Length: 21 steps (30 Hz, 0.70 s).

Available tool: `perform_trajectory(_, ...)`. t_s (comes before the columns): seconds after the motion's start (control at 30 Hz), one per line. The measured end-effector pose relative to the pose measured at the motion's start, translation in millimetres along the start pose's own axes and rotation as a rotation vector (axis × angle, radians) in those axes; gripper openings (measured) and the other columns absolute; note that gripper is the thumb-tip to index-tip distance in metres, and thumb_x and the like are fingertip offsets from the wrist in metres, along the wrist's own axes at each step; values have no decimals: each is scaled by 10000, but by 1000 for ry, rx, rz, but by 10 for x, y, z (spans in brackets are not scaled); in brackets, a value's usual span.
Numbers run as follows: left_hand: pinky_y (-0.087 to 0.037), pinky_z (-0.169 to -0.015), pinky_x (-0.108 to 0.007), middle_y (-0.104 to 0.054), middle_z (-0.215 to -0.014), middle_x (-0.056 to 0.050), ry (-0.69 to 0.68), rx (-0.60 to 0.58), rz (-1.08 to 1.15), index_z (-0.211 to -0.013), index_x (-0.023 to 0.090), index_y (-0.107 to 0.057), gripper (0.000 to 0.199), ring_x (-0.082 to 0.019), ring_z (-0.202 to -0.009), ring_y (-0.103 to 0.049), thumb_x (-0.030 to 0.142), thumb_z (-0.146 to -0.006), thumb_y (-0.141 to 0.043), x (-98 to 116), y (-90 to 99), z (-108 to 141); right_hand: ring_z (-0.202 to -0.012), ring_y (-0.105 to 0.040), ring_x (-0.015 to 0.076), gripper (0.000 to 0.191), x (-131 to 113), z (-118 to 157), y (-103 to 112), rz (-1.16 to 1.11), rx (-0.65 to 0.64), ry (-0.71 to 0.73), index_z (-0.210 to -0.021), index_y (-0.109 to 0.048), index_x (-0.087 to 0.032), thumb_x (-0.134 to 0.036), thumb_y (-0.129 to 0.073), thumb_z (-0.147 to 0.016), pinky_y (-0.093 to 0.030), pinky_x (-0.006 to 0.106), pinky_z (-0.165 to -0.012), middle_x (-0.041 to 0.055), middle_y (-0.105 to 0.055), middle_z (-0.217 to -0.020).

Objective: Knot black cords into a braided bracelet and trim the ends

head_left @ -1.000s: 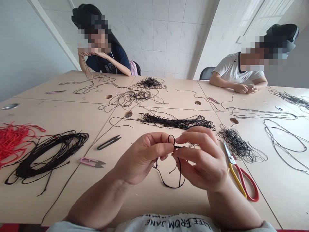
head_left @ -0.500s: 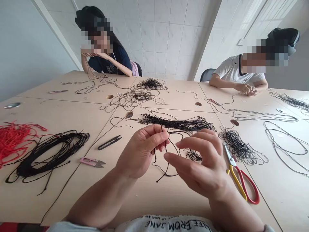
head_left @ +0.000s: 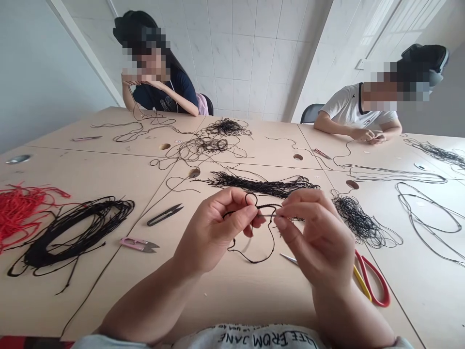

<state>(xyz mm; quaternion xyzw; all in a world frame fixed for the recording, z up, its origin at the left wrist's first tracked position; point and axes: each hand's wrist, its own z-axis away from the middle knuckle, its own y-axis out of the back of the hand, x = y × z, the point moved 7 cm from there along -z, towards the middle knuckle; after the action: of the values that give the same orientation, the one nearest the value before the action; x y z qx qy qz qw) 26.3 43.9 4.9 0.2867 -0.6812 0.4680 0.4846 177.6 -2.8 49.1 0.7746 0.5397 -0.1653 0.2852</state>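
Over the near part of the table, my left hand [head_left: 214,230] pinches a thin black cord [head_left: 255,262] between thumb and forefinger. A small loop of it stands up above those fingertips, and a longer knotted loop hangs below. My right hand [head_left: 317,237] is closed on a strand of the same cord, thumb against fingers, a short way to the right. That strand runs taut between the two pinches. Scissors [head_left: 382,286] with red and yellow handles lie beneath the right hand, which covers their middle.
A bundle of black cords [head_left: 261,185] lies just beyond my hands. To the left are pink thread snips [head_left: 140,244], black snips [head_left: 164,215], a coil of black cord [head_left: 41,247] and red cord [head_left: 18,211]. Two people work across the table, one left, one right.
My right hand has gone from spread fingers to a pinch on the cord, pulling a strand straight. A small loop now shows above my left fingertips; the left hand has barely moved.
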Motion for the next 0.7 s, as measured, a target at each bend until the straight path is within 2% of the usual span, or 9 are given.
perform_trajectory(0.07, -513, -618, -119, -729, -698, 40, 11, -34, 25, -866, 215, -705, 87, -61, -652, -625, 255, -936, -736, 2, -5, 16, -932, -652, 160, 130, 164, -1, -9, -183, -7, -156, -966, -706, -231, -112, -700, -917, -568, 312, -822, 35, -669, -963)
perform_trajectory(0.13, -502, -593, -105, -718, -669, 48, 36, -64, 36, -873, 214, -711, 84, -47, -608, -604, 264, -924, -757, 1, -5, 32, -951, -680, 154, 44, 369, -6, -77, -494, -32, -354, -971, -735, -239, -257, -696, -963, -592, 299, -865, 36, -702, -970)
perform_trajectory(0.17, -497, -581, -100, -716, -662, 48, 48, -80, 37, -874, 213, -717, 86, -42, -592, -597, 268, -914, -770, 2, -7, 40, -927, -695, 144, 113, 473, -2, -140, -675, -53, -468, -979, -749, -237, -330, -685, -977, -608, 281, -849, 34, -715, -958)
perform_trajectory(0.2, -492, -572, -95, -716, -659, 47, 54, -94, 34, -873, 212, -724, 87, -39, -586, -595, 269, -906, -781, 6, -10, 47, -871, -707, 130, 176, 562, 9, -218, -847, -84, -581, -984, -758, -231, -386, -675, -982, -621, 253, -790, 31, -720, -927)
perform_trajectory(0.27, -485, -568, -87, -720, -666, 41, 44, -103, 24, -871, 212, -736, 79, -36, -590, -598, 265, -900, -787, 23, -14, 56, -720, -699, 102, 165, 661, 58, -405, -1084, -224, -770, -971, -764, -215, -373, -728, -942, -597, 184, -599, 17, -719, -858)
perform_trajectory(0.33, -491, -582, -91, -714, -670, 40, 7, -91, 17, -864, 211, -743, 70, -36, -597, -605, 252, -901, -786, 49, -18, 59, -618, -664, 84, 126, 663, 115, -549, -1168, -388, -839, -950, -749, -205, -295, -801, -879, -528, 140, -476, -3, -700, -784)
perform_trajectory(0.43, -496, -584, -97, -708, -680, 40, -46, -62, 12, -852, 212, -744, 68, -40, -600, -626, 236, -896, -789, 69, -24, 54, -644, -650, 79, 194, 571, 146, -623, -1164, -472, -711, -963, -694, -216, -192, -836, -833, -534, 137, -518, -17, -682, -782)
perform_trajectory(0.57, -502, -598, -95, -717, -672, 30, -45, -51, 41, -866, 207, -747, 73, -44, -615, -623, 253, -889, -799, 32, -19, 31, -771, -632, 81, 263, 463, 132, -535, -971, -313, -412, -994, -641, -256, -83, -783, -856, -559, 188, -664, -24, -607, -917)
perform_trajectory(0.7, -477, -543, -105, -673, -601, 35, 32, -70, 137, -830, 187, -728, 139, -45, -551, -558, 279, -860, -827, -26, -30, 1, -794, -602, 107, 261, 387, 128, -476, -782, -239, -169, -1050, -637, -269, -98, -750, -888, -539, 231, -668, -8, -576, -951)
